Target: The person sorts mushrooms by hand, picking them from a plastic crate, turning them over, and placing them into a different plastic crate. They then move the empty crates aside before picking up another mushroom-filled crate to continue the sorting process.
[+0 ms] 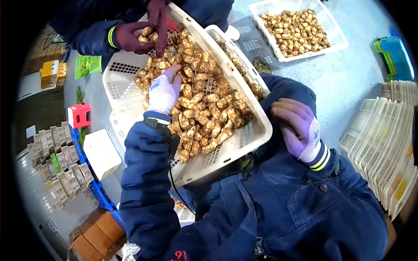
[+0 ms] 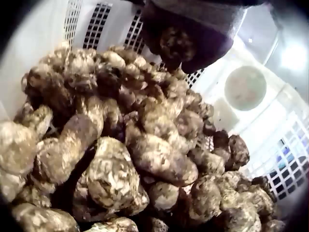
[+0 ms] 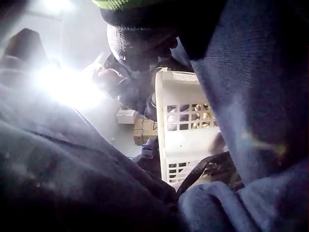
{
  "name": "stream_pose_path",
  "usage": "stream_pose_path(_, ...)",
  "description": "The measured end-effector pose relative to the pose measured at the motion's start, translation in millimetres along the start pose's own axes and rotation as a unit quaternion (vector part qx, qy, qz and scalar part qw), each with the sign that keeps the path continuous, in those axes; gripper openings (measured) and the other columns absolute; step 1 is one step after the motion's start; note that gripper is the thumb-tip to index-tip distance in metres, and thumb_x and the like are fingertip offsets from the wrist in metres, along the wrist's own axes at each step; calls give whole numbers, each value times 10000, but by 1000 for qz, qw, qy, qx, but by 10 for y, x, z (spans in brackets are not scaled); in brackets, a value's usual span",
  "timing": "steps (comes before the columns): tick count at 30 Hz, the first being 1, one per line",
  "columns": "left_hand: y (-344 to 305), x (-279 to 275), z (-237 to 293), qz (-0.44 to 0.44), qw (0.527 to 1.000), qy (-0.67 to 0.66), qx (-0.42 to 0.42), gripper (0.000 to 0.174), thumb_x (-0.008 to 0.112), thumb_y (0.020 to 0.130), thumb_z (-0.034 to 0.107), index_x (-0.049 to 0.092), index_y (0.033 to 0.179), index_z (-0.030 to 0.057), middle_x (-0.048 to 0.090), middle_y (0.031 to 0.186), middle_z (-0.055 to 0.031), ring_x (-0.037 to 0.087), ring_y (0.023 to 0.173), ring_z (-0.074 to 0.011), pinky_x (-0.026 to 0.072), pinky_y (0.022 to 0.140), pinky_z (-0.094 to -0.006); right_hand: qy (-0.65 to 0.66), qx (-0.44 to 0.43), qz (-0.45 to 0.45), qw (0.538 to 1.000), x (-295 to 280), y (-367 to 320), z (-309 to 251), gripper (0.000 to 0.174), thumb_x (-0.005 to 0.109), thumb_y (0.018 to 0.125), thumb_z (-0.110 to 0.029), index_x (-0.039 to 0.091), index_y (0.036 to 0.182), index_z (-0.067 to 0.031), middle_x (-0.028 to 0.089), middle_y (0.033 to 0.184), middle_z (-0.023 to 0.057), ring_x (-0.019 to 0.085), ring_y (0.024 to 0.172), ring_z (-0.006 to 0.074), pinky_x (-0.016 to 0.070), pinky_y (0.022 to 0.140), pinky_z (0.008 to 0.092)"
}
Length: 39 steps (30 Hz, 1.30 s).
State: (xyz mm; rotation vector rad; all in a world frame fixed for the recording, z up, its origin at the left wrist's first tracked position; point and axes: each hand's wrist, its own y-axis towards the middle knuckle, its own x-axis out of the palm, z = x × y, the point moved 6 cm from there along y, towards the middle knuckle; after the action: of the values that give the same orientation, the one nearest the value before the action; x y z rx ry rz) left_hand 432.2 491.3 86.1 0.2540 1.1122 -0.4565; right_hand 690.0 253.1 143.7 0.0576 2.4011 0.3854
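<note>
While I watch remotely, the large white crate holds a heap of brown tubers. Right of the crate, the right hand rests, fingers loosely bent, gripping nothing visible. Inside it, the left hand clamps its fingers round one tuber; I'd pinch lightly, clear of the maroon gloves at the far end.

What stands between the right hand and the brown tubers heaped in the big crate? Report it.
The white crate's side wall: the right hand is outside it, the tubers inside. I see nothing else above the rim there.
</note>
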Motion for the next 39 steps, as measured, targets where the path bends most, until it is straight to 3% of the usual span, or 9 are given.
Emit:
stream_pose_path(8,-240,491,-105,-158,978,106,-81,297,544,904,93,621,1191,81,649,1113,-218,633,980,-399,513,835,-409,-2,18,-15,1000,21,70,-15,469,588,645,-52,624,1112,-16,626,1170,157,565,1133,370,433,981,434)
stream_pose_path(12,-779,241,596,-76,982,-33,170,288,580,871,120,648,1151,120,671,1042,-185,653,911,-376,539,810,-406,-1,24,-16,1000,55,79,-8,471,579,632,-41,628,1100,-19,630,1157,164,570,1123,372,434,977,432)
stream_pose_path(15,-426,69,-34,-26,982,-186,-29,285,602,917,158,653,1187,85,699,920,-107,631,706,-136,504,661,-284,-22,25,-12,999,70,48,-3,468,578,630,-41,628,1095,-19,632,1151,170,577,1108,377,436,975,435)
stream_pose_path(16,-244,-240,27,-62,985,-35,-155,285,573,929,194,661,1173,76,693,787,-117,629,642,-168,506,640,-310,-18,24,-10,1000,65,49,-2,467,580,631,-43,628,1095,-18,632,1150,170,577,1108,377,436,972,437)
stream_pose_path(17,-97,-262,-276,18,997,17,-69,283,558,927,206,668,1158,85,674,692,-123,632,617,-203,508,635,-333,-14,22,-7,1000,59,50,0,465,581,633,-45,628,1095,-18,632,1148,169,577,1108,377,437,969,438)
stream_pose_path(23,146,299,-591,-34,970,219,-97,415,602,865,253,571,1265,148,633,1145,-192,640,983,-366,512,835,-445,-22,13,-19,999,46,72,19,454,592,648,-61,625,1099,-13,630,1143,166,578,1103,377,440,955,442)
stream_pose_path(31,112,350,-664,-126,962,219,-104,372,689,768,259,672,1100,91,642,1069,-222,651,921,-374,519,821,-442,-26,20,-29,999,67,74,25,446,583,660,-83,623,1099,-15,627,1149,170,579,1103,376,439,953,443)
stream_pose_path(34,26,188,-607,-66,984,140,-90,351,715,737,295,707,1016,83,676,956,-207,657,853,-368,519,778,-432,-6,22,-25,999,41,92,1,446,581,657,-81,625,1096,-18,628,1147,172,575,1109,376,434,964,439)
stream_pose_path(39,-443,-541,-334,22,899,-394,-190,309,555,943,254,645,1089,-4,582,688,-25,480,574,-74,381,526,-229,-17,24,-9,1000,54,87,-32,429,571,666,-64,625,1089,-13,633,1135,173,576,1106,377,434,968,439)
